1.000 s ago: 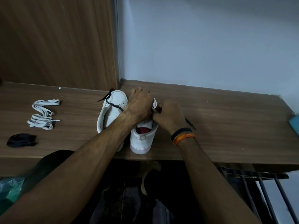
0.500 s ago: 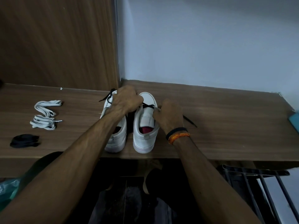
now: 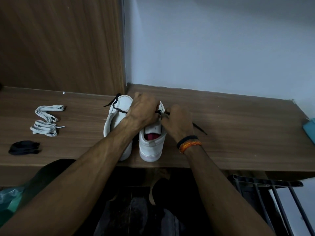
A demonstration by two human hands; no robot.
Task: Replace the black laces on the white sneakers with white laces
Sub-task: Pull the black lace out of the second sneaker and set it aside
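Two white sneakers stand side by side, heels toward me, on a wooden shelf (image 3: 238,133). The left sneaker (image 3: 117,116) carries a loose black lace (image 3: 115,104) across its top. Over the right sneaker (image 3: 151,143), which has a red insole, both hands meet. My left hand (image 3: 144,111) covers its front, fingers closed near the lace. My right hand (image 3: 177,120) pinches the black lace at the eyelets; one lace end (image 3: 199,128) trails right on the shelf. Two bundles of white laces (image 3: 46,120) lie at the left.
A balled black lace (image 3: 23,147) lies near the shelf's front left edge. A teal object (image 3: 310,130) sits at the far right. A wooden panel (image 3: 59,43) and pale wall (image 3: 213,43) stand behind. A dark metal rack (image 3: 272,193) is below right.
My left hand moved from the left sneaker's front back over the right sneaker, meeting my right hand. The right hand stayed on the black lace. The shoes stand as half a second ago.
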